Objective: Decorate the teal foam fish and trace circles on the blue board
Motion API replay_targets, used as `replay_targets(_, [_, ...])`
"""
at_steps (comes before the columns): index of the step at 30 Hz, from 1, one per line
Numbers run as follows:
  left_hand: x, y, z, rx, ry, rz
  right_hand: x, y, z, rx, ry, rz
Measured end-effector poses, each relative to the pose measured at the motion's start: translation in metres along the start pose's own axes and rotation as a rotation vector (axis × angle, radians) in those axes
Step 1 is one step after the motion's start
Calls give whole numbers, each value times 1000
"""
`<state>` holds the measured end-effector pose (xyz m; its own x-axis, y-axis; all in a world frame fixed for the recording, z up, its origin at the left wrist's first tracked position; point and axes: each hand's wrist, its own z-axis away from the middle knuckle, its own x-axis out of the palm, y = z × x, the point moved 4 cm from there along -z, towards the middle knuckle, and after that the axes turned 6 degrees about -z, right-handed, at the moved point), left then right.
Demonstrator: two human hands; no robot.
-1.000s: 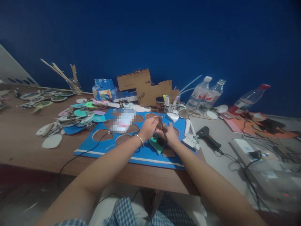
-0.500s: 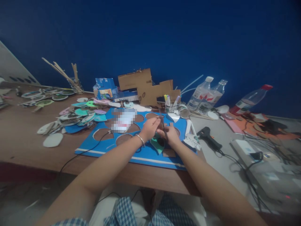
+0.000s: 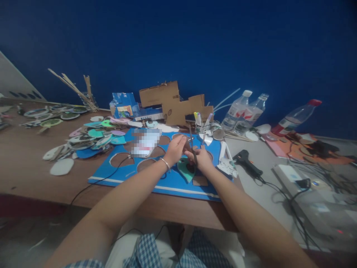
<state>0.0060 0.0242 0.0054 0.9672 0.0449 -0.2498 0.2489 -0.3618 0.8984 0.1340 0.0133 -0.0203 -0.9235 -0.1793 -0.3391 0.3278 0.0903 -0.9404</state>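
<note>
Over the blue board (image 3: 111,176) with round cut-outs, my right hand (image 3: 201,158) is closed on dark scissors (image 3: 194,150), whose blades point away from me and stand apart. My left hand (image 3: 176,149), with a bracelet at the wrist, pinches a small brown piece (image 3: 188,145) beside the blades. A green leaf-shaped piece (image 3: 186,172) lies on the board just below both hands. Close to my right wrist is a small brown strip (image 3: 200,181). A phone (image 3: 146,143), partly blurred, rests on the board left of my hands.
Piled cut-outs (image 3: 95,137) lie left of the board. Cut cardboard (image 3: 173,102), a marker cup (image 3: 203,124) and clear bottles (image 3: 237,109) stand behind. To the right are a black glue gun (image 3: 248,163), its cable, a power strip (image 3: 290,178) and a red-capped bottle (image 3: 297,117).
The scissors' blades have opened wider. My left hand has shifted slightly away from the blades, and more of the green piece shows.
</note>
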Motion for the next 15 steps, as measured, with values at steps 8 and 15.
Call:
replay_targets(8, [-18, -26, -16, -233, 298, 371, -22, -10, -4, -114, 288, -163])
replay_targets(15, [-22, -41, -20, -318, 368, 468, -69, 0, -17, 79, 327, 382])
